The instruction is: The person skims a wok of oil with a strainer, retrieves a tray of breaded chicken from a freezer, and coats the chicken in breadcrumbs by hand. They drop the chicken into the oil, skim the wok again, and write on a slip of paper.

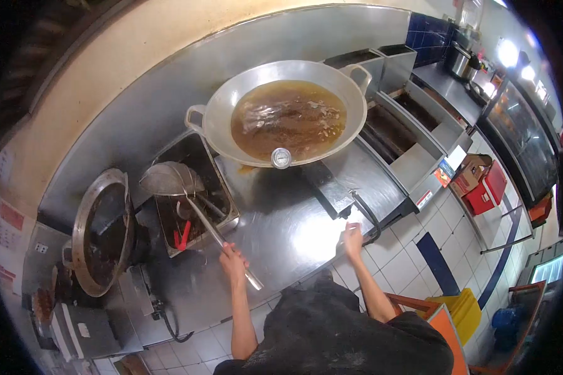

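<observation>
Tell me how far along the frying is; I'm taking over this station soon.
Done: the big pan holds brown oil with bits floating, a thermometer clipped on its rim. In hand: the left hand has the skimmer over the tray; the right hand rests at the counter edge. Left: nothing scooped yet.

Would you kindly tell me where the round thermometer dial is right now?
In the head view, the thermometer dial hangs on the near rim of the oil-filled wok, centre frame, above the steel counter.

Dim fisheye view with black, bent edges; overhead light glares on the steel surface [306, 240]; far right lamps blown out.
</observation>
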Tool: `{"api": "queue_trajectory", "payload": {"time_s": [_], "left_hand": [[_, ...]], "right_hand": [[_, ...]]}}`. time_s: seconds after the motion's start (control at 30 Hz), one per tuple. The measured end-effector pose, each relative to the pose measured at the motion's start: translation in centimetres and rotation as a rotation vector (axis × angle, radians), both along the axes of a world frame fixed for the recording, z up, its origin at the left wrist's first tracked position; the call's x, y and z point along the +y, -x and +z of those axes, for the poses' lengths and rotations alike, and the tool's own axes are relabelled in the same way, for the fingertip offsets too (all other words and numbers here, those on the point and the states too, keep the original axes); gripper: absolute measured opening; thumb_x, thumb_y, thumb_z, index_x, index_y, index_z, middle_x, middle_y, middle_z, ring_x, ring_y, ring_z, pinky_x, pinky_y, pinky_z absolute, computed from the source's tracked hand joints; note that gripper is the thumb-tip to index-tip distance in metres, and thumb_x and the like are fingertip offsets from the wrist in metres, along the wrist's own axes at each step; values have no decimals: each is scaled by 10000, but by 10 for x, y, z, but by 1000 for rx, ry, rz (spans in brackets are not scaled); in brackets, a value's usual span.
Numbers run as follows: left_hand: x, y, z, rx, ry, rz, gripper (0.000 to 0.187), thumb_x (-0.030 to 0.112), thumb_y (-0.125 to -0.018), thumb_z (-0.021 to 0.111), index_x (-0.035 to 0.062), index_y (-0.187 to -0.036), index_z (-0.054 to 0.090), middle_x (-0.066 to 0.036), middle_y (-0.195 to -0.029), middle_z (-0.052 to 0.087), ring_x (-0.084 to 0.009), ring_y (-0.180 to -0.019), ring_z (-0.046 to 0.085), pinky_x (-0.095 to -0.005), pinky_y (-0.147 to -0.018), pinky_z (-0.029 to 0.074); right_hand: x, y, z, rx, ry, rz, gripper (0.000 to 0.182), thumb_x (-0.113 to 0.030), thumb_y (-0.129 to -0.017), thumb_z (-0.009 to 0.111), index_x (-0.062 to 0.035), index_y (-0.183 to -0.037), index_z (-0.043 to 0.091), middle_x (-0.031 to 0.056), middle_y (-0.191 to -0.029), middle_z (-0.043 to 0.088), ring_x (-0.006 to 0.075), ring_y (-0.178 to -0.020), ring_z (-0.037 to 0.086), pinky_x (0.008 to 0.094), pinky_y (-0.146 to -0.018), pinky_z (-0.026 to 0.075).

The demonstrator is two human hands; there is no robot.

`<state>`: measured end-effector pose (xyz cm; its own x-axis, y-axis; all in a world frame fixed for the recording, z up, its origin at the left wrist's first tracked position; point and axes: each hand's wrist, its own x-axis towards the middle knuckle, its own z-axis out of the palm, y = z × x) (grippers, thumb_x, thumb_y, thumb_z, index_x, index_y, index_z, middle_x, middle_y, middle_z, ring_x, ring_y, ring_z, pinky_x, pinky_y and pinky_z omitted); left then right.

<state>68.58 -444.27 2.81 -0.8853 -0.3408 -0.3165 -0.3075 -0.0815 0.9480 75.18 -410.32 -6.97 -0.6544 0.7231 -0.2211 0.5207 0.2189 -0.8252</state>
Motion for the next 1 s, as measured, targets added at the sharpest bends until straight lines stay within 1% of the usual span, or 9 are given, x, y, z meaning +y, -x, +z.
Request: {"api": "queue_trajectory", "payload": {"time_s": [0.27,0.33,0.43,0.5,0.6,0.77,0.87,0.93,1.0], "left_hand": [[17,-12,12,-53,-277,64,352,429,-1007,392,87,-956,463,16,-619,392,-79,-458,371,-250,-367,317],[32,-25,6,-77,-219,109,349,433,-1005,390,92,-960,454,20,-610,380,-77,-454,357,-252,-369,311],[39,-31,17,-52,-175,97,363,433,-1000,393,77,-986,462,8,-617,380,-92,-450,347,-264,-381,310],[45,-35,18,-29,-117,97,371,430,-1002,400,66,-989,468,7,-617,385,-88,-441,355,-259,-365,318],[44,-35,38,19,-4,69,374,423,-1004,402,57,-994,482,9,-611,387,-81,-428,365,-250,-347,316],[35,-18,100,152,159,54,368,387,-1020,379,39,-1006,500,15,-600,383,-67,-416,376,-246,-330,315],[31,-3,159,253,313,-62,394,411,-1026,351,52,-1003,512,41,-590,370,-42,-400,342,-222,-332,305],[24,10,192,279,383,-105,401,403,-1027,356,44,-1007,533,45,-585,370,-39,-396,338,-221,-336,294],[11,31,218,251,615,-184,395,333,-1021,381,5,-953,589,-20,-595,455,-109,-459,449,-284,-428,390]], "right_hand": [[29,40,-34,-3,-103,143,410,-336,-1015,349,45,-1123,452,315,-816,628,500,-806,608,525,-725,460],[22,46,-35,155,-282,36,406,-327,-1021,327,24,-891,486,258,-697,623,437,-682,624,498,-606,454],[45,48,-45,238,192,52,375,-272,-1002,354,29,-858,525,141,-615,576,315,-500,544,436,-468,419],[70,49,-48,285,1750,-116,323,-272,-983,367,-58,-796,519,-52,-461,320,90,-359,277,289,-338,252],[82,57,-56,247,2081,-331,283,-274,-956,404,-74,-789,514,-74,-453,249,84,-344,204,268,-308,181],[74,46,-47,317,2187,-306,374,-359,-974,397,-79,-753,509,-56,-505,308,73,-369,252,236,-340,195],[69,24,-10,219,1718,88,531,-535,-988,318,-111,-689,434,-42,-509,297,93,-390,271,245,-357,209],[74,9,-50,244,1731,431,511,-524,-984,367,-74,-779,496,-38,-507,339,95,-379,263,257,-371,227],[65,-15,-43,169,1478,387,460,-478,-984,402,-75,-781,494,-34,-508,344,95,-378,267,259,-371,231]]}}
